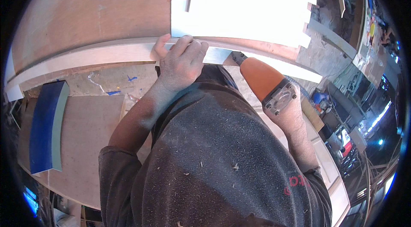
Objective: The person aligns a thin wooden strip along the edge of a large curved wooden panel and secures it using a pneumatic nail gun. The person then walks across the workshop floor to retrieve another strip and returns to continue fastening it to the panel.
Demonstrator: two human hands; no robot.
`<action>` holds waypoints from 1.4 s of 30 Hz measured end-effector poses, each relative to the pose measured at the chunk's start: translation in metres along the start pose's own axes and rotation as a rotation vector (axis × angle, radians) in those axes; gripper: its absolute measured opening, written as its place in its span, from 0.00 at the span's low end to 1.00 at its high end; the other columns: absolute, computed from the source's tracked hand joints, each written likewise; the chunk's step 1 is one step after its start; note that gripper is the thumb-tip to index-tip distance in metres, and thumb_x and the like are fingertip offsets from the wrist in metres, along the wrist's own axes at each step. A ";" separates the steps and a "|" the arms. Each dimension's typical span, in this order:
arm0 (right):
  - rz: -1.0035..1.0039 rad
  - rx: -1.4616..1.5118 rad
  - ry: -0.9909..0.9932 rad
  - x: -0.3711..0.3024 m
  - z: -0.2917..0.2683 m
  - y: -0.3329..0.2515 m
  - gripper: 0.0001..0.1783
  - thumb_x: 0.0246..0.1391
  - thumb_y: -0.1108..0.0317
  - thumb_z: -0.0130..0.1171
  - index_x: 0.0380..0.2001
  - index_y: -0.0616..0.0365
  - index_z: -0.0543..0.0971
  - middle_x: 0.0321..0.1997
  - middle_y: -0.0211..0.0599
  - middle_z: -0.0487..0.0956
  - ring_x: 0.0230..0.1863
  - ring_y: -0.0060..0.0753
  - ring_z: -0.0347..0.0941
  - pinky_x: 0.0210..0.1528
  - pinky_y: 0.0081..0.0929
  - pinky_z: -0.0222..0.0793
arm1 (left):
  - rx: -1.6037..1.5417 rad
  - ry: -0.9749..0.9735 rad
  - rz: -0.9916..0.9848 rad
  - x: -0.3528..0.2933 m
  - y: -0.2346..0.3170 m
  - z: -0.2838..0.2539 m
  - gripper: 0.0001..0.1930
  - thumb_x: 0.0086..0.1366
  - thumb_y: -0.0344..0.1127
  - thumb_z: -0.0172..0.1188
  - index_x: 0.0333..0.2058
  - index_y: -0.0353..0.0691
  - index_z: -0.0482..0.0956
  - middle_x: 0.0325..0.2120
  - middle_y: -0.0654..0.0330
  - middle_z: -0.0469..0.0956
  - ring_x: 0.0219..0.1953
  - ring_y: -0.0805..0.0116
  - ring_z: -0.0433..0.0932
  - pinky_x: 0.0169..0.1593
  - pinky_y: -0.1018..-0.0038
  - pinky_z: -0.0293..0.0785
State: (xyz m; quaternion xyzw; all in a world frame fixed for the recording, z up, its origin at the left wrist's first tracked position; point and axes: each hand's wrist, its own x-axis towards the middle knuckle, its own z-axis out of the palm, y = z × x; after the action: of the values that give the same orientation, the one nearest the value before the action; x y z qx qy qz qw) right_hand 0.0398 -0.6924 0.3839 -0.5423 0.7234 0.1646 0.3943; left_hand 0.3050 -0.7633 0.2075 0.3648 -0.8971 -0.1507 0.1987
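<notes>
Orange power tool (pixel 262 78) sits gripped in my right hand (pixel 291 113), nose against the pale wooden strip (pixel 107 53) along the plywood counter (pixel 85 8); my left hand (pixel 182 58) presses flat, fingers curled over the strip's edge, steadying it.

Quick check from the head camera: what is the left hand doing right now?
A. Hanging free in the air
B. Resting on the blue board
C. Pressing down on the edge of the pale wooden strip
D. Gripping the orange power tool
C. The left hand lies with its fingers curled over the pale wooden strip at the workbench edge, while the right hand holds the orange power tool; the blue board lies untouched off to the side.
</notes>
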 end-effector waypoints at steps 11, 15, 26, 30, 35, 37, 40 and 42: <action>0.128 0.045 -0.146 0.005 -0.012 -0.017 0.31 0.53 0.62 0.72 0.61 0.52 0.79 0.55 0.42 0.83 0.67 0.44 0.72 0.69 0.46 0.67 | 0.008 0.012 -0.012 -0.001 0.002 0.005 0.26 0.49 0.35 0.73 0.50 0.46 0.83 0.43 0.67 0.78 0.55 0.68 0.77 0.69 0.44 0.46; 0.180 0.087 -0.100 0.004 -0.018 -0.027 0.33 0.50 0.62 0.74 0.61 0.53 0.78 0.53 0.45 0.82 0.65 0.47 0.73 0.69 0.46 0.67 | -0.026 0.042 -0.031 0.001 0.004 0.006 0.15 0.61 0.34 0.67 0.47 0.47 0.81 0.40 0.68 0.73 0.54 0.70 0.74 0.68 0.44 0.48; -0.088 0.026 0.130 0.016 -0.003 -0.007 0.25 0.47 0.57 0.78 0.46 0.57 0.87 0.40 0.47 0.88 0.46 0.47 0.88 0.49 0.42 0.83 | 0.081 -0.027 -0.171 0.003 0.000 -0.023 0.24 0.63 0.32 0.67 0.58 0.51 0.80 0.54 0.64 0.71 0.61 0.67 0.69 0.66 0.44 0.50; -0.046 0.126 0.071 0.013 -0.003 -0.003 0.20 0.52 0.65 0.71 0.48 0.57 0.83 0.45 0.42 0.85 0.51 0.51 0.81 0.58 0.46 0.74 | 0.142 -0.048 -0.124 -0.015 -0.047 -0.057 0.24 0.56 0.34 0.73 0.53 0.50 0.84 0.52 0.65 0.74 0.60 0.67 0.71 0.65 0.44 0.52; -0.099 0.126 0.057 0.012 -0.005 0.001 0.19 0.52 0.66 0.69 0.47 0.57 0.84 0.45 0.42 0.86 0.52 0.50 0.81 0.58 0.47 0.73 | 0.155 -0.047 0.009 -0.025 -0.075 -0.060 0.19 0.52 0.37 0.75 0.44 0.46 0.85 0.43 0.67 0.77 0.55 0.68 0.76 0.65 0.47 0.53; -0.105 0.082 0.061 0.014 -0.003 0.004 0.19 0.52 0.67 0.69 0.48 0.57 0.84 0.45 0.41 0.86 0.52 0.50 0.81 0.58 0.47 0.73 | 0.173 -0.007 0.023 -0.025 -0.074 -0.058 0.19 0.51 0.37 0.75 0.44 0.45 0.85 0.42 0.67 0.77 0.53 0.68 0.77 0.66 0.47 0.53; -0.074 0.082 0.045 0.010 0.001 0.008 0.18 0.52 0.67 0.69 0.48 0.56 0.84 0.46 0.40 0.86 0.51 0.50 0.81 0.58 0.47 0.73 | 0.187 0.017 0.012 -0.026 -0.070 -0.059 0.19 0.51 0.37 0.74 0.44 0.46 0.85 0.41 0.68 0.77 0.51 0.70 0.78 0.66 0.47 0.53; -0.062 0.101 0.051 0.008 0.005 0.009 0.18 0.53 0.67 0.69 0.48 0.56 0.84 0.47 0.40 0.87 0.51 0.50 0.82 0.58 0.47 0.74 | 0.189 0.032 -0.003 -0.026 -0.070 -0.060 0.18 0.51 0.36 0.74 0.43 0.46 0.85 0.40 0.69 0.77 0.50 0.70 0.78 0.66 0.47 0.52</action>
State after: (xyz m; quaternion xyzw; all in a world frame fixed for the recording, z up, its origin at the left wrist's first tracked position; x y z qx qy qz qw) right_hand 0.0326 -0.6909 0.3734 -0.5477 0.7236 0.1016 0.4074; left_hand 0.3915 -0.8004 0.2247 0.3855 -0.9035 -0.0598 0.1776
